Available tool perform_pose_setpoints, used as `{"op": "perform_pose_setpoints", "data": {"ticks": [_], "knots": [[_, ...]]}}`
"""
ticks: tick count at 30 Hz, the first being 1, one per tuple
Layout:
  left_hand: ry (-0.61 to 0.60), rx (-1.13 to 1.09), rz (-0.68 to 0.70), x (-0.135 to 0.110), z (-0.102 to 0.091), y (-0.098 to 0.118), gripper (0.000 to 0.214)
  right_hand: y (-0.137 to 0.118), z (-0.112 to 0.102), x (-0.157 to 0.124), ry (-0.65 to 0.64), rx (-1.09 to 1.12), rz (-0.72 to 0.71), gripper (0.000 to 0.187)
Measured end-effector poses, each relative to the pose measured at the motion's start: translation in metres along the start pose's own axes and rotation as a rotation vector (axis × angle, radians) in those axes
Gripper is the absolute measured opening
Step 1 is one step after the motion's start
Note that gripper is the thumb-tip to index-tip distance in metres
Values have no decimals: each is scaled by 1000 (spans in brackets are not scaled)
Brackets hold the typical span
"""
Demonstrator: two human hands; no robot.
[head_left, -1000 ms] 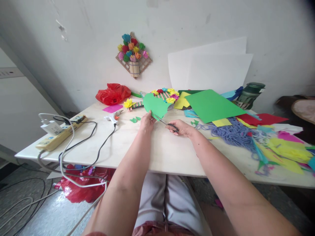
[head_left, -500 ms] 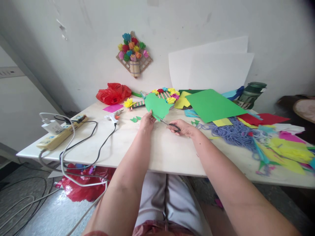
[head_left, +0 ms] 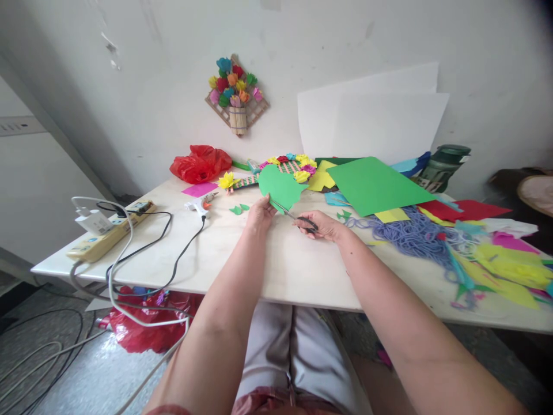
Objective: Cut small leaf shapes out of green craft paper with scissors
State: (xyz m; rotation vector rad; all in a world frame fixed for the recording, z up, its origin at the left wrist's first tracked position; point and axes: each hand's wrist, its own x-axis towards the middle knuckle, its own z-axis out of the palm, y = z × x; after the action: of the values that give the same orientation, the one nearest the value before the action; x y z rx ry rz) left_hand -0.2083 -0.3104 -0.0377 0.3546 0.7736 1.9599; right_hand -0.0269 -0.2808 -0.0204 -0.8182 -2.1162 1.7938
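Note:
My left hand [head_left: 261, 214] pinches the lower left edge of a piece of green paper [head_left: 281, 187] with a rounded, partly cut outline. The scissors [head_left: 307, 222] are in my right hand [head_left: 320, 225], fingers wrapped round the dark handles. Their blades point left and lie at the paper's lower edge, close to my left fingers. Small green scraps [head_left: 239, 209] rest on the table left of my left hand. Behind the paper, a woven strip with paper flowers [head_left: 305, 167] is partly hidden.
A glue gun [head_left: 201, 206] and a power strip [head_left: 113, 230] with cables occupy the left side. To the right lie a large green sheet [head_left: 375, 185], tangled blue-purple yarn [head_left: 406, 233] and coloured paper. A red plastic bag [head_left: 201, 163] sits at the back, a dark green bottle [head_left: 443, 166] back right.
The green paper has shifted slightly right and down, tilting a little, with my left hand on it. The scissors stay at its lower edge. The whole view has moved slightly.

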Motion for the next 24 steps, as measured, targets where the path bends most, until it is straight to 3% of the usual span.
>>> {"op": "perform_pose_setpoints", "data": {"ticks": [9,24], "knots": [[26,0,-22,0,0,0,4,11,-4,9,-6,15,-87,19],[41,5,-7,1,1,0,6,11,-6,9,-16,10,-88,21]]}}
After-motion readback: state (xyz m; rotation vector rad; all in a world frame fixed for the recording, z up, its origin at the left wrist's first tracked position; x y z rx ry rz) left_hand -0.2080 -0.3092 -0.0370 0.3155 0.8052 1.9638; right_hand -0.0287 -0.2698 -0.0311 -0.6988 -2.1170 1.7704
